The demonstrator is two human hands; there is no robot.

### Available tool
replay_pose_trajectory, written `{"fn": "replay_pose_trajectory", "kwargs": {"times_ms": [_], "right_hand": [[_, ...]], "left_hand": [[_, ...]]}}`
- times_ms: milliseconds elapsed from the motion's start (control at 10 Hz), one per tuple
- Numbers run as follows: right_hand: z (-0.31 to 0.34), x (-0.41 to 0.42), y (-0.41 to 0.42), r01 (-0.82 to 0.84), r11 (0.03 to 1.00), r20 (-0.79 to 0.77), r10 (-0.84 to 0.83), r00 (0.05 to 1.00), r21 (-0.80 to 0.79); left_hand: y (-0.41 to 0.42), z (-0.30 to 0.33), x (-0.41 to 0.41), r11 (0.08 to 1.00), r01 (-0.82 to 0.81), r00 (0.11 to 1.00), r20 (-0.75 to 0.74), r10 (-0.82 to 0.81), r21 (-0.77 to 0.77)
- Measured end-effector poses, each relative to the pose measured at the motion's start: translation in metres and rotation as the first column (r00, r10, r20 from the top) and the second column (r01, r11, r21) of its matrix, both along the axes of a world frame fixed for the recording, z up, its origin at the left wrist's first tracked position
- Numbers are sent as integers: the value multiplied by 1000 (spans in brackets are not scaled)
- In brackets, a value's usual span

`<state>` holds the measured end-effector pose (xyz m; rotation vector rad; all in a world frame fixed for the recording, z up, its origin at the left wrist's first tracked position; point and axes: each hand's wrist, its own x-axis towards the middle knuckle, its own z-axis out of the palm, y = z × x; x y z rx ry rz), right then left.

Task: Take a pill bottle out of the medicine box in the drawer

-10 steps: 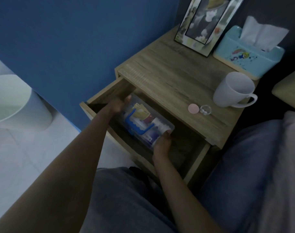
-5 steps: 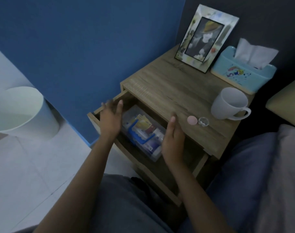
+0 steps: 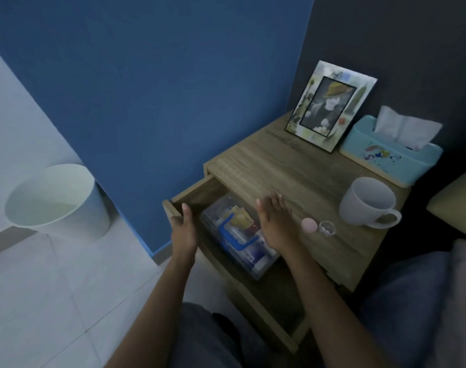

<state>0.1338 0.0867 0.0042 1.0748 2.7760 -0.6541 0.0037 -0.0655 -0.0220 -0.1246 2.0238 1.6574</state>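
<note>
Pill bottle not separately visible; presumably inside clear medicine box, lying in open drawer of bedside counter. Both hands lifted off box since a second ago: left hand and right hand above it, fingers apart, empty. Box unopened.

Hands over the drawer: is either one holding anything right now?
No. The left hand and right hand are open, flanking the medicine box, gripping nothing.
</note>
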Motion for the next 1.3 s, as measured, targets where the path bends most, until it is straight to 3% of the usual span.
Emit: {"fn": "replay_pose_trajectory", "kwargs": {"times_ms": [300,400,1100,1300], "right_hand": [[-20,0,9,23,999,-113,-27,993,-40],[-19,-2,9,106,976,-200,-144,969,-189],[-21,-6,12,81,990,-158,-99,982,-116],[-13,-3,13,36,995,-143,-48,989,-88]], "left_hand": [[39,-8,-6,976,212,976,-56,-209,52],[53,-8,-10,968,245,969,-55,-242,48],[92,3,-28,866,487,873,-65,-483,113],[70,13,-33,791,557,789,-135,-599,-254]]}}
